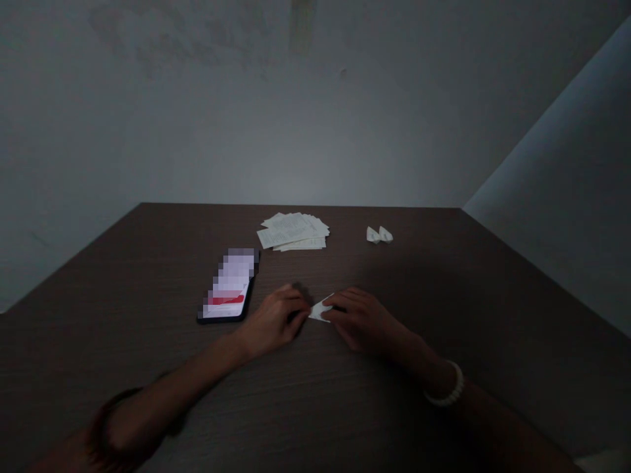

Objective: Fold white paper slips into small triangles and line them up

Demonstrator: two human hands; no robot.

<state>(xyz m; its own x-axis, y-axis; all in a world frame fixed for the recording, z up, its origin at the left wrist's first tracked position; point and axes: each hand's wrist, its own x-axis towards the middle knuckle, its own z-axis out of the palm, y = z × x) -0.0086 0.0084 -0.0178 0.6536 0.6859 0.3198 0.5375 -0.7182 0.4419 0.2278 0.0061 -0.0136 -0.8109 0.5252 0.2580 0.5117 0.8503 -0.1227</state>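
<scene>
1. Partly covered: white paper piece (320,309), just below head-view centre, pinched by left hand (276,317) and right hand (362,318); folds unclear.
2. Pixelated phone (227,286), nine-to-ten o'clock.
3. Paper stack (296,231), near twelve; folded papers (386,235), one.

Both the left hand (273,320) and the right hand (362,318) are bare, without gloves, and the slender forearms above them show no sleeve as far as the bracelet and band. Around the right wrist sits a bracelet (454,387) of chunky, rounded, off-white beads, packed side by side in one row. A wide, dark band (101,430) with a dull reddish-brown tinge loops the left forearm; its material is too dim and blurred to tell.
</scene>
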